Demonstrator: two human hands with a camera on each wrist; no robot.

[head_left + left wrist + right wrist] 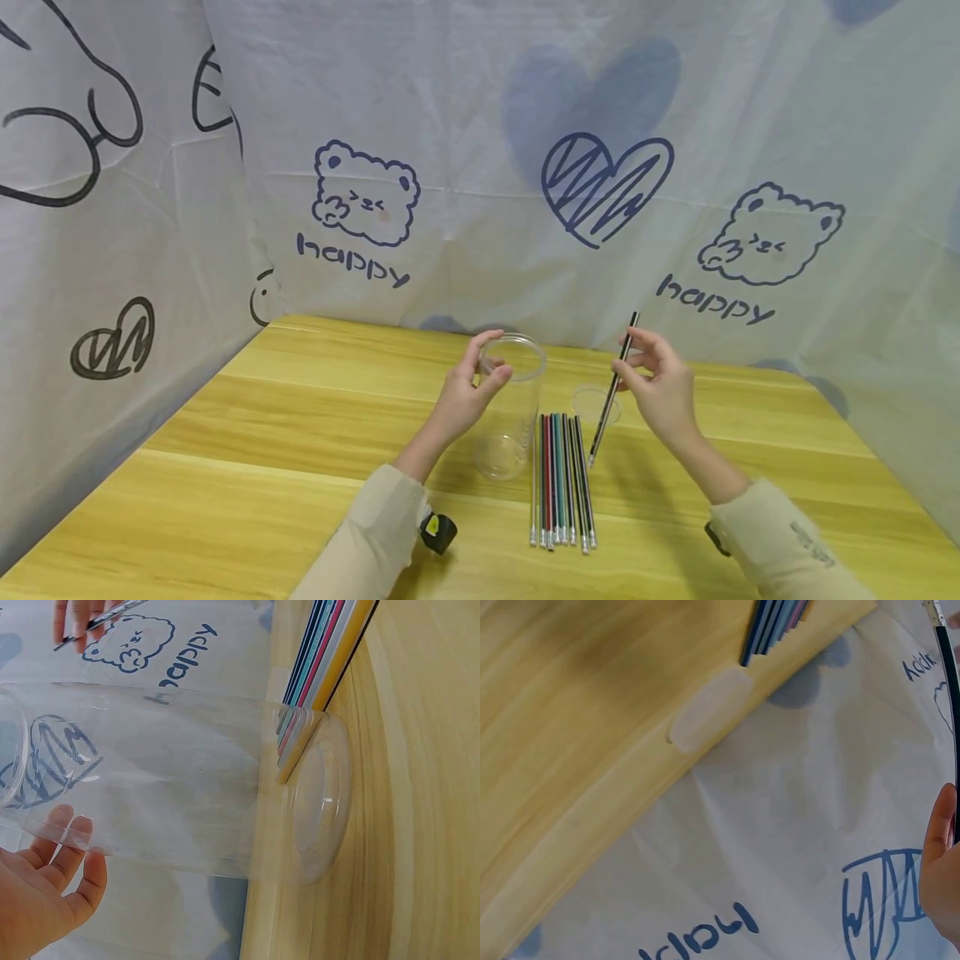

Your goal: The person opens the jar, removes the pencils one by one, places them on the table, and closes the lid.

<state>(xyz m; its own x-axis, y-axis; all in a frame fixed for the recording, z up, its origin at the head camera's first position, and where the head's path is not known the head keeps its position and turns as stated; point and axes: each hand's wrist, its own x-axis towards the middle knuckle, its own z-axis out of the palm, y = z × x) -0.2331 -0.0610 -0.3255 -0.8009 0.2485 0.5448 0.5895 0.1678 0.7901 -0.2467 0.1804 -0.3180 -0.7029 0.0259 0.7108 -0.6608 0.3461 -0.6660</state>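
A tall clear plastic jar (pixel 513 417) stands upright on the table, its mouth uncovered. My left hand (pixel 463 398) holds it near the rim, thumb and fingers around the upper wall. My right hand (pixel 666 396) pinches a dark pencil (pixel 617 379) in the air to the right of the jar; its eraser end points down and the other end up. Below lies a row of several pencils (pixel 562 483) in black, red, teal and other colours, eraser ends toward me. In the left wrist view, the jar (pixel 187 780) shows nothing inside.
A clear round lid (pixel 587 403) lies flat on the table behind the pencil row. The yellow wood-grain table (pixel 300 433) ends at a white printed cloth (pixel 465 192) hanging behind, with another stretch of cloth (pixel 180 225) on the left.
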